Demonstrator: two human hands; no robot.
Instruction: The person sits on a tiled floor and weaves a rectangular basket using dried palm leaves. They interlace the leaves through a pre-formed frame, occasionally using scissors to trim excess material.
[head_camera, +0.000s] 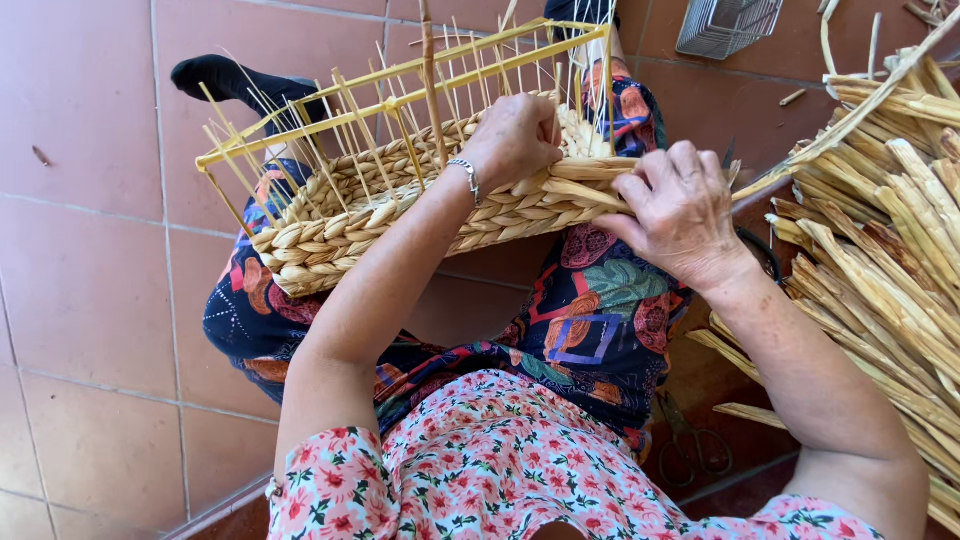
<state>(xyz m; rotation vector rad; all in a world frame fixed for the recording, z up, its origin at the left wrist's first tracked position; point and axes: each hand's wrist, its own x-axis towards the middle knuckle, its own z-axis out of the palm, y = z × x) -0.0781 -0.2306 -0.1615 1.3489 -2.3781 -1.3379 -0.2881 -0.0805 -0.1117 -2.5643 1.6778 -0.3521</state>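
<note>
A half-woven straw basket (340, 215) rests on my lap, built around a yellow wire frame (400, 95) with thin upright stakes. My left hand (515, 135), with a silver bracelet on the wrist, reaches inside the basket and closes on the woven wall near its right end. My right hand (680, 210) grips the outer side of the same end, pinching a flat straw strand (580, 190) against the weave. Both hands touch the basket's right corner.
A big bundle of dried straw leaves (890, 230) lies at my right. Scissors (690, 440) lie on the red tile floor (90, 280) by my right leg. A wire basket (725, 25) stands at the top. My legs wear patterned fabric and black socks.
</note>
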